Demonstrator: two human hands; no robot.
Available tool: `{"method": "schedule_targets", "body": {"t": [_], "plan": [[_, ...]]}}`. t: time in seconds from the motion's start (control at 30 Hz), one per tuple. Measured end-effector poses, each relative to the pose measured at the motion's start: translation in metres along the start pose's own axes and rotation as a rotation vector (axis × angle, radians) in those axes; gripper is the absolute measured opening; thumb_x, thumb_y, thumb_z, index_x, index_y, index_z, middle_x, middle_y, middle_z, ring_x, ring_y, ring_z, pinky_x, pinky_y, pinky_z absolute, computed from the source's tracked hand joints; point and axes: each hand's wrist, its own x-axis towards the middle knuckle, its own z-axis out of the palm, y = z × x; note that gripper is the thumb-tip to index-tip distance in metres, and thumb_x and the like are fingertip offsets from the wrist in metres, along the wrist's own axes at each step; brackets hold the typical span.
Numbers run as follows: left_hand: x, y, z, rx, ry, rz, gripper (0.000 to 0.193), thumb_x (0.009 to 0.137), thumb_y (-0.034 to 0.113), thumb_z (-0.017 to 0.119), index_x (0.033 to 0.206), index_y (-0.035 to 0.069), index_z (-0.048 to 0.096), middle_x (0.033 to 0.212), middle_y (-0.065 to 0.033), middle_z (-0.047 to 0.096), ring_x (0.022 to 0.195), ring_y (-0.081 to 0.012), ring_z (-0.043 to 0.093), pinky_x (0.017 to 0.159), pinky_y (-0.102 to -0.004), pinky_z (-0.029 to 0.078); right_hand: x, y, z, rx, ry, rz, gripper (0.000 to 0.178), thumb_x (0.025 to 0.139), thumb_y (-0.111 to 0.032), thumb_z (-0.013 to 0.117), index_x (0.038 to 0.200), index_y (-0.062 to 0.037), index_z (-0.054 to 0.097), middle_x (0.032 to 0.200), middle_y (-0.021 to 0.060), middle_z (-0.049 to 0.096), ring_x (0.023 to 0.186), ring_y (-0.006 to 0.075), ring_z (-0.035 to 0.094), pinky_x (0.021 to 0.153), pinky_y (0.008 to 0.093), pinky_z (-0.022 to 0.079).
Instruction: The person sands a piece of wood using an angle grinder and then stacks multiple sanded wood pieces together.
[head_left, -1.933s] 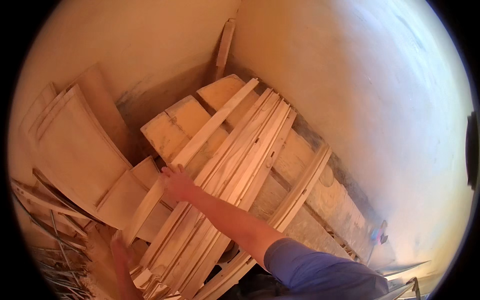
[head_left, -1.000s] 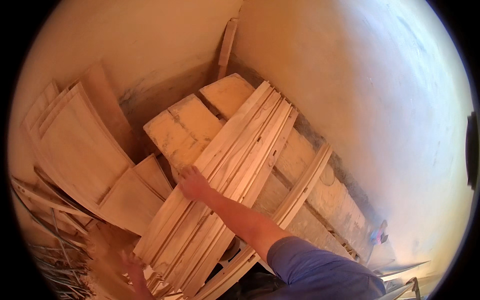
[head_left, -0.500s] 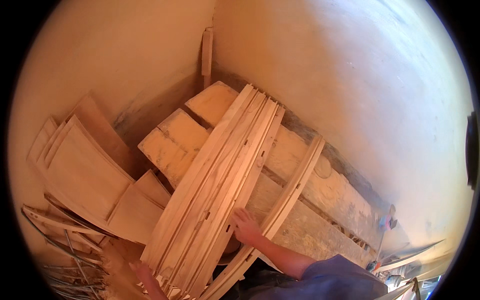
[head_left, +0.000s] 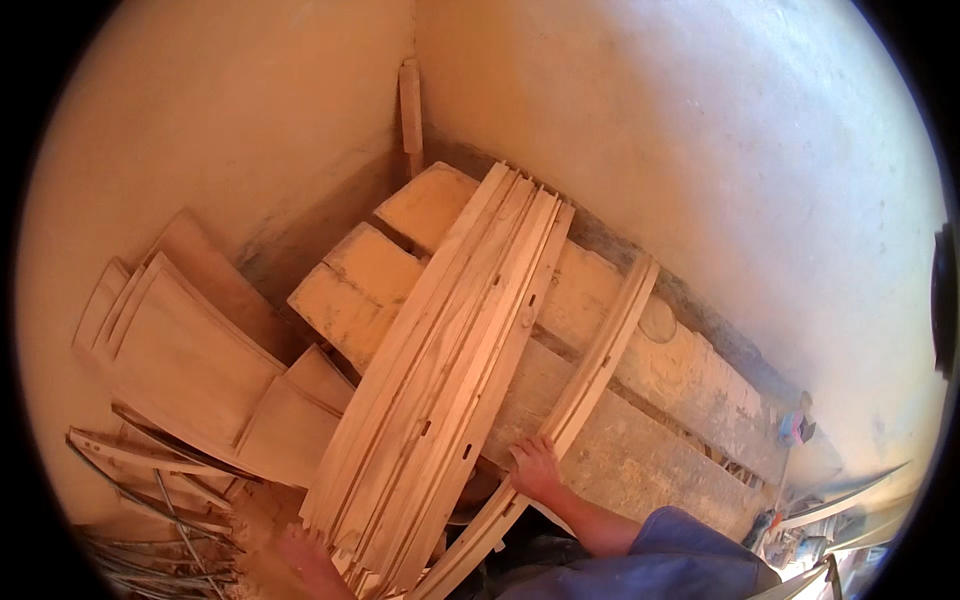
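Observation:
My right hand [head_left: 535, 468] is closed over a slotted wooden rail [head_left: 590, 385], its fingers curling at the rail's left edge. This rail lies apart, to the right of a row of long pale wooden rails [head_left: 430, 370] set side by side, several with small dark slots cut in them. My left hand [head_left: 305, 557] is at the lower left end of that row, close to the near ends of the rails. It is blurred and its fingers do not show clearly. Beneath the rails is a worn plank bench [head_left: 640, 450] with gaps between its boards.
Thin curved wooden panels [head_left: 190, 360] lean against the left wall. Below them lies a pile of bent strips and rods [head_left: 160, 530]. An upright wood piece [head_left: 411, 110] stands in the corner. Tools and clutter [head_left: 800, 540] sit at the lower right, by the wall.
My right hand has moved right, from the edge of the rail row onto the separate rail. My left hand stays by the row's near end. The view has shifted slightly.

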Motion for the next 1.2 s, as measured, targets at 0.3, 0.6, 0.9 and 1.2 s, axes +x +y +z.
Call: {"method": "schedule_targets", "body": {"t": [0.3, 0.6, 0.9, 1.2], "plan": [[-0.033, -0.013, 0.083, 0.088, 0.197, 0.049, 0.033, 0.103, 0.026, 0.051, 0.129, 0.005, 0.052, 0.126, -0.0141, 0.055, 0.116, -0.0317, 0.051, 0.097, -0.0491, 0.043, -0.003, 0.010, -0.001, -0.126, 0.003, -0.029, 0.024, 0.079, -0.019, 0.063, 0.095, -0.0041, 0.074, 0.105, 0.0152, 0.070, 0.114, 0.0320, 0.058, 0.113, 0.0509, 0.031], [-0.010, -0.084, -0.009, 0.260, 0.307, 0.183, 0.057, 0.093, 0.011, 0.052, 0.149, 0.005, 0.043, 0.129, -0.0129, 0.057, 0.111, -0.0284, 0.060, 0.092, -0.0392, 0.050, 0.010, -0.010, 0.006, -0.156, -0.044, -0.048, 0.021, 0.077, -0.020, 0.064, 0.089, -0.0055, 0.075, 0.096, 0.0157, 0.071, 0.108, 0.0323, 0.061, 0.112, 0.0512, 0.032], [-0.012, -0.071, 0.007, 0.158, -0.011, -0.112, 0.039, 0.097, 0.029, 0.053, 0.129, 0.008, 0.056, 0.116, -0.0140, 0.060, 0.110, -0.0311, 0.056, 0.090, -0.0496, 0.047, -0.007, 0.003, 0.002, -0.138, -0.081, 0.059, 0.024, 0.079, -0.021, 0.063, 0.093, -0.0050, 0.076, 0.102, 0.0162, 0.071, 0.117, 0.0332, 0.058, 0.119, 0.0528, 0.027], [-0.082, -0.116, -0.002, 0.737, 0.324, 0.121, 0.085, 0.081, -0.007, 0.055, 0.160, 0.002, 0.025, 0.146, -0.0228, 0.049, 0.126, -0.0343, 0.055, 0.104, -0.0418, 0.047, -0.007, 0.003, -0.013, 0.034, 0.410, 0.252, 0.045, 0.084, -0.018, 0.063, 0.125, 0.0024, 0.061, 0.121, 0.0244, 0.063, 0.126, 0.0430, 0.051, 0.117, 0.0538, 0.031]]}}
